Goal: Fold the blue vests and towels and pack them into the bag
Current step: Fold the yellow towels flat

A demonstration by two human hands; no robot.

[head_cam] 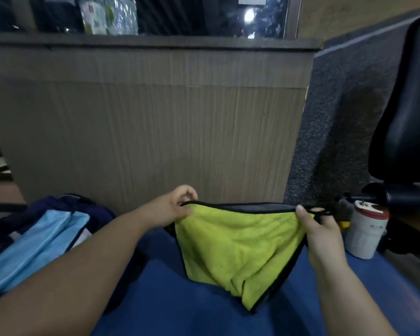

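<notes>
The left grip [177, 209] pinches the top left corner of a yellow-green towel [238, 251] with black trim. The right grip [320, 236] pinches the top right corner, thumb on the near face. The towel hangs stretched between them above the blue tabletop [155, 299]. On the left lies the dark bag [100, 212], open, with light blue folded cloth [34, 248] in it. A white cup [364, 234] stands near the right grip.

Towel [238, 248]: yellow-green, black-trimmed, held up by both top corners, sagging. Bag [95, 209]: dark navy, open, at left. Light-blue folded fabric [34, 251] lies in it.
</notes>
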